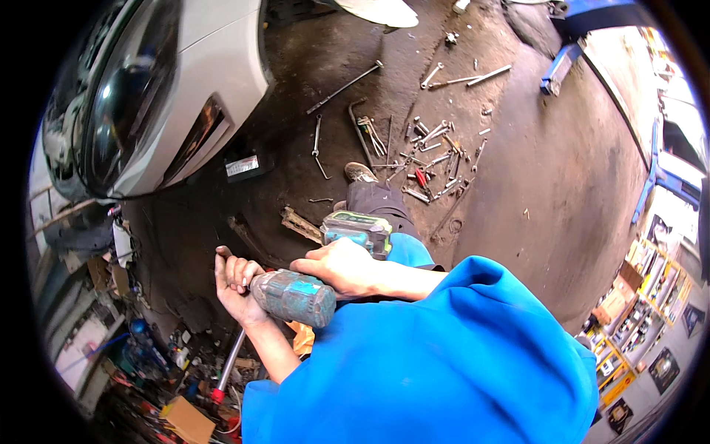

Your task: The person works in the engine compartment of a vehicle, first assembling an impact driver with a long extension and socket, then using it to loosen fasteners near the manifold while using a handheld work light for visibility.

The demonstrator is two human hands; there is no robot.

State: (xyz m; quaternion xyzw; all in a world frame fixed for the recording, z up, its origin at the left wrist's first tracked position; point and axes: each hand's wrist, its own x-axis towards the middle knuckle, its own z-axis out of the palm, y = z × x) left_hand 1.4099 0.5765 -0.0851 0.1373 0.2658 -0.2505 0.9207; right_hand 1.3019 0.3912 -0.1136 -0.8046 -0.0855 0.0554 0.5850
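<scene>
A worn teal cordless power tool (293, 296) with a black and green battery (359, 231) lies crosswise in front of my blue-clad body. My right hand (340, 266) is closed round its handle, below the battery. My left hand (240, 285) has its fingers curled at the tool's front end, the index finger raised. Whatever small part sits between those fingers is hidden. Below my left hand, a steel bar with a red end (228, 366) slants down toward the clutter.
A white car body (214, 44) is at upper left. Wrenches and sockets (436, 148) are scattered over the dark floor around my foot (361, 174). A blue lift arm (562, 66) is at upper right, yellow shelving (617, 370) at lower right, and a cardboard box (185, 422) at lower left.
</scene>
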